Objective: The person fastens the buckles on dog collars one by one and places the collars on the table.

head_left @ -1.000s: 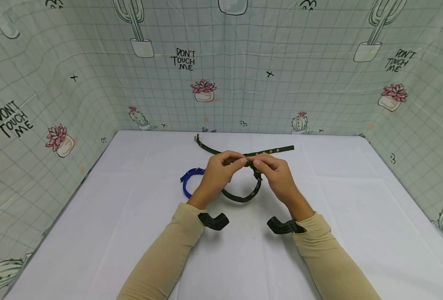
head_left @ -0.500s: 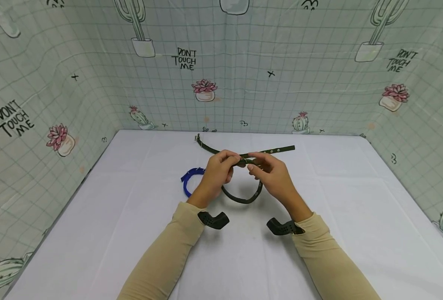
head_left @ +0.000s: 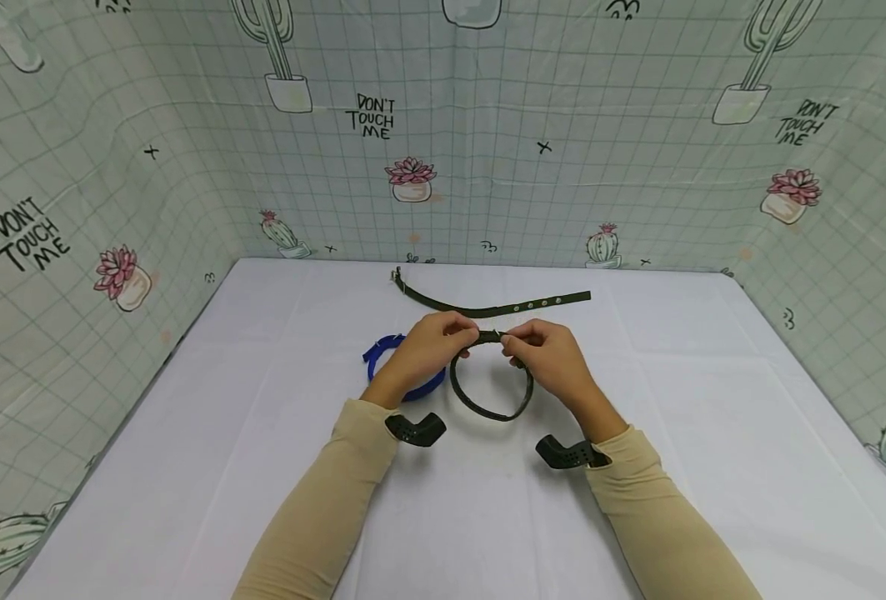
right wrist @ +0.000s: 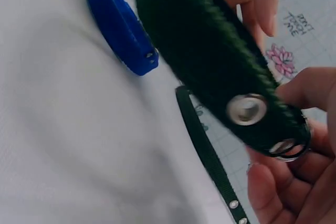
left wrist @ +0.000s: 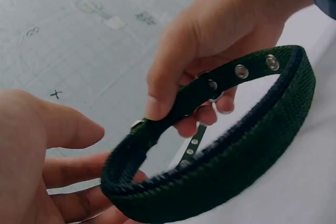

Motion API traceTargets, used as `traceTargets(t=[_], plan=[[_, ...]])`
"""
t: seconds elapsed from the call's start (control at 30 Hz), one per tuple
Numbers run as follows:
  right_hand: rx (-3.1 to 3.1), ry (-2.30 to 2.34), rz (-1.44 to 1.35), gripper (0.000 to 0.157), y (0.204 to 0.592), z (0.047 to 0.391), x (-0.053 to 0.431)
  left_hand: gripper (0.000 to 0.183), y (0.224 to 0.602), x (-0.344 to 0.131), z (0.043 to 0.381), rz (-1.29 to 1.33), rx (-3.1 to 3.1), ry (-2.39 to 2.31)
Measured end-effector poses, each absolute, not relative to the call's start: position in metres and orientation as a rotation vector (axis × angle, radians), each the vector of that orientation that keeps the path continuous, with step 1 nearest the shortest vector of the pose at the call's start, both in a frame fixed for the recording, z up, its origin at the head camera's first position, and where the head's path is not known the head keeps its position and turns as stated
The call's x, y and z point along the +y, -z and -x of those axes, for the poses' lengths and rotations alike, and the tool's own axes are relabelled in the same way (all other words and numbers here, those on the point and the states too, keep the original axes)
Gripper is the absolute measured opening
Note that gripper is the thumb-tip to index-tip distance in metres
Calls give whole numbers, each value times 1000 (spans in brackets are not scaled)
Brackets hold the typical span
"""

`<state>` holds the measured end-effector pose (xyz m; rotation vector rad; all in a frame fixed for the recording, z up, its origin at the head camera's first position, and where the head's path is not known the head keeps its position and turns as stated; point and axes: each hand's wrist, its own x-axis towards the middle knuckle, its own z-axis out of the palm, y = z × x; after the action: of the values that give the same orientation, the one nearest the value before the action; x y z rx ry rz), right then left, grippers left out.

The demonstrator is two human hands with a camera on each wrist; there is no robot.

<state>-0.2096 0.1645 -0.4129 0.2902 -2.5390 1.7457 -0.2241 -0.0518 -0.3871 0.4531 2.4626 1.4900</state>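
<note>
A dark green pet collar [head_left: 504, 417], fastened into a ring and lined with metal eyelets, is held up between both hands. My right hand [head_left: 557, 360] pinches it near the buckle, its thumb pressing the strap in the left wrist view. On the other side is my left hand [head_left: 426, 346]; its thumb [left wrist: 79, 129] stands apart from the strap while its fingers reach behind the collar's end. A blue collar [head_left: 429, 388], also a ring, lies on the table just beside the left hand, which partly covers it. Beyond both hands lies a second green collar [head_left: 473, 312], unfastened and stretched out.
The white-covered table [head_left: 262, 467] meets a cactus-printed cloth wall [head_left: 488, 192] at the back and sides. Each wrist carries a black camera mount [head_left: 416, 430].
The ring-shaped green collar has come a little nearer to the person, away from the stretched-out one. My left hand has shifted down slightly, and more of the blue collar shows.
</note>
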Motion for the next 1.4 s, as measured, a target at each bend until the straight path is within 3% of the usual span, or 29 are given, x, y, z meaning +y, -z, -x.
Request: traceTargets(t=[0.27, 0.53, 0.7, 1.4], plan=[[-2637, -1691, -159, 23, 421, 214, 167, 38, 394, -48, 225, -506, 2655, -1172], [-2641, -1720, -22, 25, 428, 219, 174, 15, 403, -39, 224, -572, 2870, -1110], [-2638, -1744, 16, 26, 429, 220, 176, 11, 405, -36, 224, -648, 2999, -1057], [-2660, -1530, 158, 26, 429, 217, 175, 33, 402, -30, 217, -669, 2954, -727]])
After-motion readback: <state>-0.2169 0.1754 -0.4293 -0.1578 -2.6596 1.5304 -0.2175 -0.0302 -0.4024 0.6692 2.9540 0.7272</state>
